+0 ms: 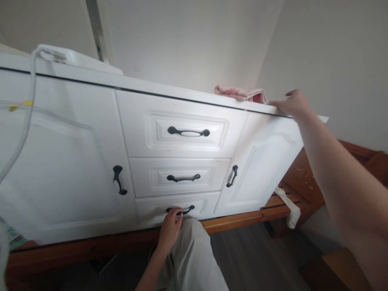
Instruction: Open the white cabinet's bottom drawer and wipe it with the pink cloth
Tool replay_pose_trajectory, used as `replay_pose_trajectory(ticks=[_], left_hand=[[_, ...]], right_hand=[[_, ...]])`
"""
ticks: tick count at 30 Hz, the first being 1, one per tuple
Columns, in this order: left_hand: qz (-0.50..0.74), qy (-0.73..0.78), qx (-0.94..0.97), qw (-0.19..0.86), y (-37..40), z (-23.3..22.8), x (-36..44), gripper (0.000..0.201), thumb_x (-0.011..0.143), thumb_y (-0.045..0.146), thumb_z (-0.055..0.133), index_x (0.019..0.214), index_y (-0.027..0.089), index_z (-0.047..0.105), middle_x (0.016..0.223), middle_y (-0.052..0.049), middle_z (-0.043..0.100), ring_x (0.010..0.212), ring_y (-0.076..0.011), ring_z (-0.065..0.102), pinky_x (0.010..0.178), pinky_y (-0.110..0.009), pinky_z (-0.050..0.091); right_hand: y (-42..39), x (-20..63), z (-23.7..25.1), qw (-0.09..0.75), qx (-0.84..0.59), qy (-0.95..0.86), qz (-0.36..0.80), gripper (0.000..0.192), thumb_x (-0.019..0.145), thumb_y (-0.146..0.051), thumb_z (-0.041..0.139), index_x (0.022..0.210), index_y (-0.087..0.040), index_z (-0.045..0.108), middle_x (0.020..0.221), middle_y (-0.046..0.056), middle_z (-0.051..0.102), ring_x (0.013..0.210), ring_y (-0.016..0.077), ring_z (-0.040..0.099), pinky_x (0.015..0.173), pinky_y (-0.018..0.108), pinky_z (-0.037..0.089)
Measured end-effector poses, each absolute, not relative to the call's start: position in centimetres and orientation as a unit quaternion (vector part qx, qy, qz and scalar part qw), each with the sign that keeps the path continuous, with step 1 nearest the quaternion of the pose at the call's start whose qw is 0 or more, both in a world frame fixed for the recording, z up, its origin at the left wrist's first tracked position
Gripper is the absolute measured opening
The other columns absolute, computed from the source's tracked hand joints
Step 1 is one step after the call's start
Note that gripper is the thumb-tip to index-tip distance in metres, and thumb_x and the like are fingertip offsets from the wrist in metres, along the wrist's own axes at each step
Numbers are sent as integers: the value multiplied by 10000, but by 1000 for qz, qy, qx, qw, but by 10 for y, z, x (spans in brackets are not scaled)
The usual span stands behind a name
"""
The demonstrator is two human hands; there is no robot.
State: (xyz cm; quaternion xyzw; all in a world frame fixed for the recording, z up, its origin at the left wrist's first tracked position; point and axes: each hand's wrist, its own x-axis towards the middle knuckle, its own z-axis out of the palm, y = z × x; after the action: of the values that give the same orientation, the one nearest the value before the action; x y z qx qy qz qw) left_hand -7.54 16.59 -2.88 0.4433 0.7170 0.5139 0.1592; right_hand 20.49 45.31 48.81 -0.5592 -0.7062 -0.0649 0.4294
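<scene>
Bottom drawer [177,209] sits lowest in the white cabinet's [60,161] middle stack, shut flush. Your left hand [170,227] has its fingers curled on the black handle [180,210]. It looks like the grasp before a pull, which calls for a straight, level draw toward your knee. Farther right, your right hand [293,104] rests flat on the tabletop [182,92] edge, beside a pink cloth [241,93].

Markings: none legible.
No text, label, brand or number can be read on the cabinet [182,133] or the wall [194,40].
</scene>
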Motion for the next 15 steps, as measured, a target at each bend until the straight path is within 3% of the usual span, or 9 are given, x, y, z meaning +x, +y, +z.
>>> replay_pose_trajectory(ticks=[2,5,8,11,15], left_hand=[[522,714,443,150,171,-40,-75,394,895,440,469,1073,191,716,1169,-121,717,1087,-276,666,1004,-480,529],[518,712,450,146,179,-52,-76,423,897,486,465,1067,201,728,1166,-114,729,1126,-284,662,1054,-493,506],[504,723,449,146,182,-57,-80,478,909,522,427,1075,208,747,1177,-109,743,1157,-285,658,1088,-477,486],[466,745,456,142,184,-54,-87,499,928,516,383,1071,236,771,1170,-86,766,1157,-285,661,1099,-457,472],[410,771,463,154,183,-35,-94,511,941,494,366,1054,225,786,1170,-88,777,1148,-292,667,1092,-445,458]], right_hand=[[437,190,488,491,-456,-739,-73,759,824,-507,735,1344,19,563,1362,303,587,1282,335,563,1054,475,411],[420,163,490,513,-304,-801,-44,605,919,-594,582,1311,-136,639,1402,181,606,1321,301,544,1150,464,367],[407,141,497,435,-246,-866,8,687,936,-722,433,1327,-202,653,1451,126,593,1361,304,518,1190,476,334],[396,133,503,321,-248,-912,59,727,916,-775,397,1341,-248,663,1448,87,610,1360,335,529,1190,514,336],[389,138,503,252,-180,-949,64,654,864,-725,577,1396,-346,616,1432,9,629,1345,308,552,1181,510,363]])
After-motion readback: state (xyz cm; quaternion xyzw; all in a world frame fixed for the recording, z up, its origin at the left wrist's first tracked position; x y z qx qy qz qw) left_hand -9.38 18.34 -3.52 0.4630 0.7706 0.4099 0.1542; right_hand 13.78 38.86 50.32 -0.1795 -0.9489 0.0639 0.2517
